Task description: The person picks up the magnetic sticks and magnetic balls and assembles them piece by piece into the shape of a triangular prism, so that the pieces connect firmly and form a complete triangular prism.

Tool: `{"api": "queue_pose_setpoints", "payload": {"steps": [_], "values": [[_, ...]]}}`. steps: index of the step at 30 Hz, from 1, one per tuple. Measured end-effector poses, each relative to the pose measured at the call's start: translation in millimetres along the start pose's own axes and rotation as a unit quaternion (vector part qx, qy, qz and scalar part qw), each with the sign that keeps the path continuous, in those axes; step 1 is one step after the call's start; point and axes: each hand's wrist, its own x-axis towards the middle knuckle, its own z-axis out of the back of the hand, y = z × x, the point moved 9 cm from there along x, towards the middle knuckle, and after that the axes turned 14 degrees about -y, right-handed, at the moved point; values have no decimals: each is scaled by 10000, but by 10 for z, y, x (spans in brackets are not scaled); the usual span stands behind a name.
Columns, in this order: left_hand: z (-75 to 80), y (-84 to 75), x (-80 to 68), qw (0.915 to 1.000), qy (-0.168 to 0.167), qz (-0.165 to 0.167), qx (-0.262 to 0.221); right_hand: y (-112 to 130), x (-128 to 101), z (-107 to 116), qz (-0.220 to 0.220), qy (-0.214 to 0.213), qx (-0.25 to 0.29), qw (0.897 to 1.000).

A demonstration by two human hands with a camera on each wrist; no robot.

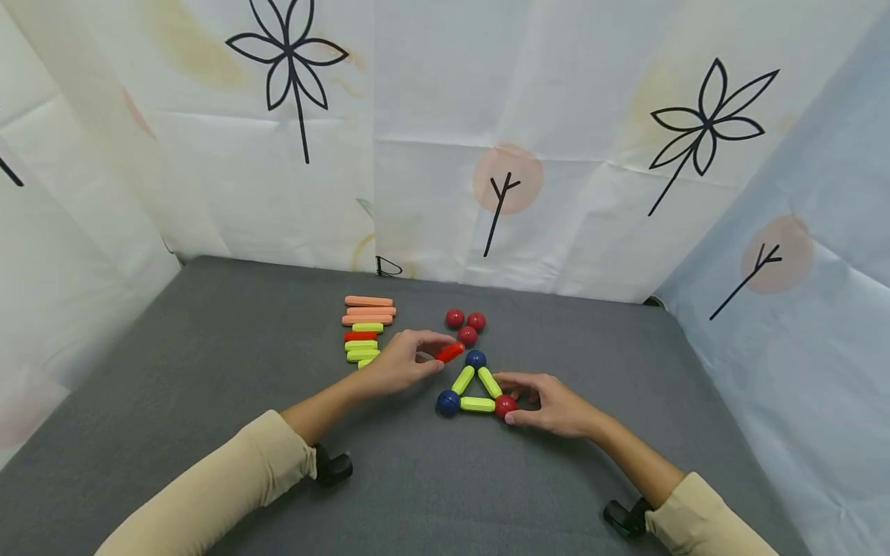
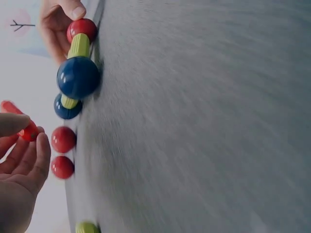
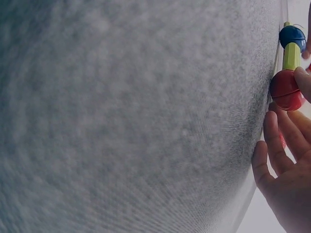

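**Raised stick, loosely placed neighbours**

In the head view, we see the left hand (image 1: 406, 361) pinching a red stick (image 1: 450, 352) near the far blue ball (image 1: 476, 359) of a triangle of yellow sticks (image 1: 477, 405) and balls on the grey table (image 1: 417, 494). The right hand (image 1: 556, 405) holds the triangle's red ball (image 1: 505, 407). Should the left hand dip, we think it could bump the loose red balls (image 1: 467, 336) and set them rolling.

In the left wrist view, thumb and fingers grip the stick near one end, clear of the table; a slack pinch could drop it.

In the right wrist view, we see the thumb on the red ball, other fingers spread beside it; a push elsewhere might pivot the triangle or part a joint.
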Motion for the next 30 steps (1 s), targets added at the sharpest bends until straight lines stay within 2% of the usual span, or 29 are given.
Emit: {"api": "queue_pose_setpoints", "payload": {"steps": [9, 18, 24, 30], "values": [[-263, -30, 280, 9991, -300, -21, -298, -12, -1, -3, 29, -24, 61, 10000], [-390, 52, 397, 9993, -379, -27, -58, -11, 0, 1, 59, -4, 35, 10000], [-348, 57, 385, 9995, -315, -24, -75, 0, -3, 11, 35, 10, 52, 10000], [-107, 151, 363, 9981, -594, 172, 5, -17, -8, 6, 40, -33, 40, 10000]]}}
